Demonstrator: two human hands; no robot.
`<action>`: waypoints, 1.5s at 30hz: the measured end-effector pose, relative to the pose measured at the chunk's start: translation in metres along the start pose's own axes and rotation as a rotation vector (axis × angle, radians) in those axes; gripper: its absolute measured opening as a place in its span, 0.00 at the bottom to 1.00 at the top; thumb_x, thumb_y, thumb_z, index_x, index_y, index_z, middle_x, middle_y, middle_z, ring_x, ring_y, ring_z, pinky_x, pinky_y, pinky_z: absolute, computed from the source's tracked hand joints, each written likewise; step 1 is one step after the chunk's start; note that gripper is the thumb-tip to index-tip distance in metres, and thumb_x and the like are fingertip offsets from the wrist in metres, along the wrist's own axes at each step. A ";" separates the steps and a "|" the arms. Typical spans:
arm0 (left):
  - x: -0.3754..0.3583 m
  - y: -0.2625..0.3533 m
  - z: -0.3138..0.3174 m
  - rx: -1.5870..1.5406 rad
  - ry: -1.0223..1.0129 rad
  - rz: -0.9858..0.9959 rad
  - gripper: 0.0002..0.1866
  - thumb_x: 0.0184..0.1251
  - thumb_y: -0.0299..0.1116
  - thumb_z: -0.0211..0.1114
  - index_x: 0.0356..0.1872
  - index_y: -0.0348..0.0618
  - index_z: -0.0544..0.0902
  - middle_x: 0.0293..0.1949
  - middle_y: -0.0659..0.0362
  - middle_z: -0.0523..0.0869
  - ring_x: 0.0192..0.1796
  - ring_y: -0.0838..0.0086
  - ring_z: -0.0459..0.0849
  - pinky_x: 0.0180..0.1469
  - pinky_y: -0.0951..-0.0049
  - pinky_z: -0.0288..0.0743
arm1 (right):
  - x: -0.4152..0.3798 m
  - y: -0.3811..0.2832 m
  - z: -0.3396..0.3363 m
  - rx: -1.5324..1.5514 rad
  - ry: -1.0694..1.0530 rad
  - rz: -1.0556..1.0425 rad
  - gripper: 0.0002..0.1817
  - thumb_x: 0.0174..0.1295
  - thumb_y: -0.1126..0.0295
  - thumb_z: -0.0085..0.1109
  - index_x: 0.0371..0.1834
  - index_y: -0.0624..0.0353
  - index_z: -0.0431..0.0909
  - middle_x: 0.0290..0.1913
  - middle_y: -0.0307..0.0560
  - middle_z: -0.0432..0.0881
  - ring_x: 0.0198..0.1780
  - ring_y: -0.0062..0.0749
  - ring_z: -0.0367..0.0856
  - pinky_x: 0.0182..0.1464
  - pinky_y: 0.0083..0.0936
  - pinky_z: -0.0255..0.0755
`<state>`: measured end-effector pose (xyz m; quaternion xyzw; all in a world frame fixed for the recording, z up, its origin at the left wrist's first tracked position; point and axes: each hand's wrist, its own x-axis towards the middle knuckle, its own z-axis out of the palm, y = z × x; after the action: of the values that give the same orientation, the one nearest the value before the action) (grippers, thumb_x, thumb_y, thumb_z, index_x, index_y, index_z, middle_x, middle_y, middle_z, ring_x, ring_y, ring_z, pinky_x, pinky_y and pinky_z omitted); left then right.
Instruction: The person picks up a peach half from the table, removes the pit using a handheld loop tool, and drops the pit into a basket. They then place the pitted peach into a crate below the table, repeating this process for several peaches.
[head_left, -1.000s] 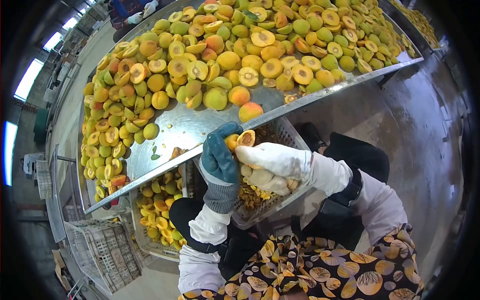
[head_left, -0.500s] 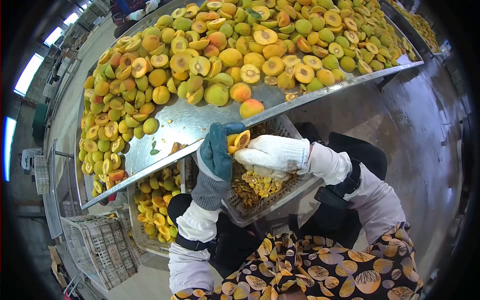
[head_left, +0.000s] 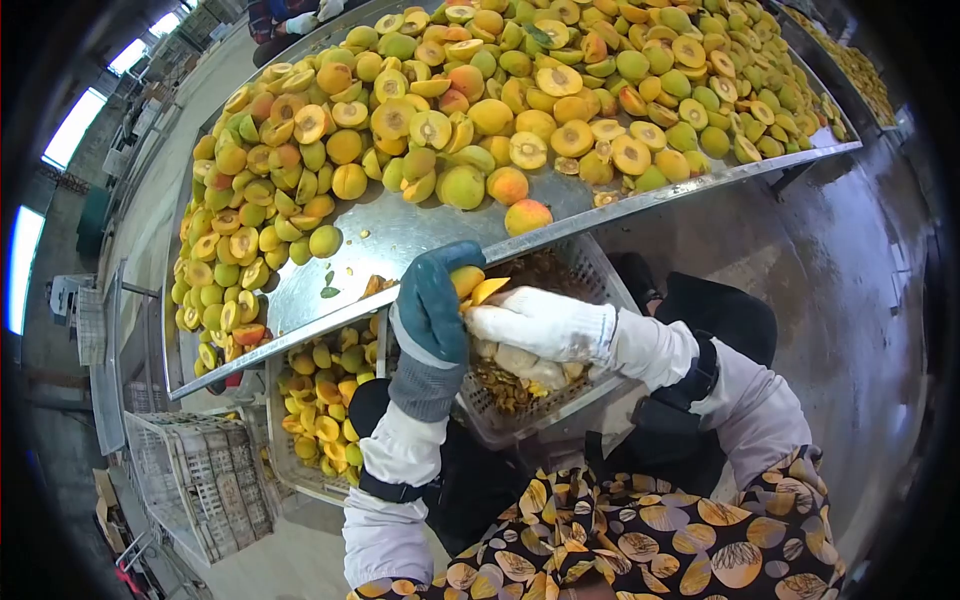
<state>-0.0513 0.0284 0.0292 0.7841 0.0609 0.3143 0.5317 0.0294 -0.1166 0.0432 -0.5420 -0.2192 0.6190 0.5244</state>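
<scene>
My left hand [head_left: 436,305], in a dark green and grey glove, is closed around cut yellow fruit [head_left: 466,281] at the front edge of the metal table [head_left: 385,228]. Close beside it is my right hand [head_left: 540,322], in a white glove, with its fingers bent and meeting the fruit; part of the grip is hidden. A cut piece [head_left: 489,291] pokes up between the two hands. Beneath them is a crate [head_left: 500,432] with pits and scraps [head_left: 500,388]. Whether my right hand has a tool cannot be seen.
Whole and halved fruit [head_left: 460,130] is heaped across the table. A crate of fruit halves [head_left: 325,400] stands below its edge at left, near an empty stacked crate [head_left: 205,480]. Another person's gloved hand [head_left: 300,22] shows at the top left.
The view has shifted, so the table appears slightly to the right. The cut piece between my hands has turned and now shows edge-on. My hands remain together.
</scene>
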 end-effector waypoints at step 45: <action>0.123 -0.084 0.036 1.187 -0.474 -0.133 0.33 0.63 0.49 0.69 0.65 0.41 0.73 0.51 0.45 0.83 0.50 0.53 0.86 0.51 0.58 0.81 | -0.027 0.028 -0.052 -0.943 0.628 -0.350 0.28 0.62 0.43 0.61 0.45 0.60 0.76 0.33 0.60 0.86 0.38 0.58 0.86 0.41 0.48 0.79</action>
<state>0.0866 0.0885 -0.0003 0.9878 0.1536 0.0116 0.0247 0.0606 -0.1657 0.0148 -0.8294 -0.3911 0.1691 0.3613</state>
